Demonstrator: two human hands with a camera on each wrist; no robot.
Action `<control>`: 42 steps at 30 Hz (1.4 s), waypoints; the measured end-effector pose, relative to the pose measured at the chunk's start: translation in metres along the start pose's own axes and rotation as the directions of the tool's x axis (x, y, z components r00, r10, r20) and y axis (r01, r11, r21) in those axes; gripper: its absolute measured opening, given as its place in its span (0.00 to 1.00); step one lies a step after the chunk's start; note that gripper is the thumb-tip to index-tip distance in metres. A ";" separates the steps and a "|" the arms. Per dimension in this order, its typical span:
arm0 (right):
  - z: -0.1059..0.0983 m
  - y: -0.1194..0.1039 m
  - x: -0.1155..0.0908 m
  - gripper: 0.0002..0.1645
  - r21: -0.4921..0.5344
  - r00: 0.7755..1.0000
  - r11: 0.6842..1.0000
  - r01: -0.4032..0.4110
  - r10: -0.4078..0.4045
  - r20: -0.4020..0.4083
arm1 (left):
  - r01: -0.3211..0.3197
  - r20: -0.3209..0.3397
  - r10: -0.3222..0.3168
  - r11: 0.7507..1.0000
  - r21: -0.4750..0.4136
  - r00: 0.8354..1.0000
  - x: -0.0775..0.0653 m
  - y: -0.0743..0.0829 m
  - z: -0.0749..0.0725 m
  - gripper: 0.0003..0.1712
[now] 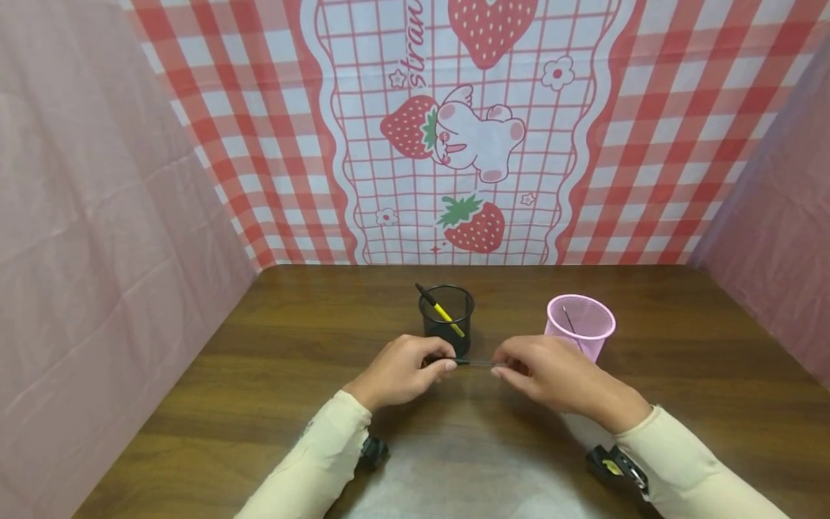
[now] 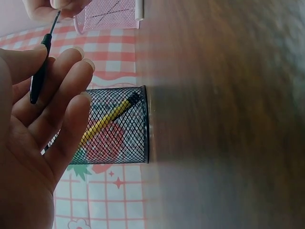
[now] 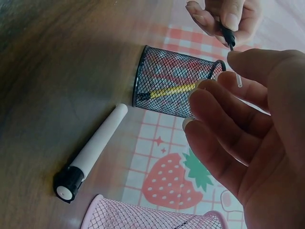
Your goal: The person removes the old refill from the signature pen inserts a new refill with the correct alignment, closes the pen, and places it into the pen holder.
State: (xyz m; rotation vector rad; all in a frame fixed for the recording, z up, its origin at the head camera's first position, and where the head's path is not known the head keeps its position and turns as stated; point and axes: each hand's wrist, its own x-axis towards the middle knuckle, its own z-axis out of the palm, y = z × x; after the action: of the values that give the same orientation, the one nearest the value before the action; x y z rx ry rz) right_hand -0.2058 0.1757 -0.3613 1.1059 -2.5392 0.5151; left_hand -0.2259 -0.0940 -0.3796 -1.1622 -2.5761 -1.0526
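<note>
In the head view my left hand (image 1: 405, 375) and right hand (image 1: 551, 371) meet over the table. Between them is a slim tool (image 2: 39, 76) with a black handle, ribbed collar and thin metal shaft. My left thumb and fingers pinch the handle; the right thumb and forefinger pinch the shaft, whose pale tip shows past the thumb in the right wrist view. Just behind the left hand stands a black mesh pen cup (image 1: 431, 328) with a yellow-and-black pen (image 1: 441, 310) leaning in it. The right hand partly covers a pink mesh pen cup (image 1: 593, 346) holding a thin dark rod (image 1: 570, 324).
A white stick with a black end (image 3: 102, 143) lies on the wooden table (image 1: 272, 360) between the two cups, hidden by the right hand in the head view. A strawberry-patterned cloth (image 1: 480, 144) hangs behind, with pink cloth (image 1: 97, 216) at the sides.
</note>
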 end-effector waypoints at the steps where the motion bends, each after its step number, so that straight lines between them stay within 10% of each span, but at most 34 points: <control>1: 0.000 0.000 0.000 0.05 -0.003 1.000 1.000 0.002 -0.002 -0.002 | 0.001 0.003 -0.001 1.000 0.000 1.000 0.000 0.000 0.000 0.03; 42: 0.006 -0.005 0.002 0.04 0.057 0.992 0.992 0.116 -0.113 -0.055 | -0.040 0.002 0.040 0.999 -0.017 0.999 0.003 0.003 0.010 0.06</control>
State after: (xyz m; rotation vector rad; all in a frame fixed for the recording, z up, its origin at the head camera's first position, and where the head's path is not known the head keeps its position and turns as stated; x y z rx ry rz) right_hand -0.2044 0.1679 -0.3649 1.2349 -2.4133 0.5859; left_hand -0.2243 -0.0842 -0.3836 -1.2137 -2.5398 -1.0671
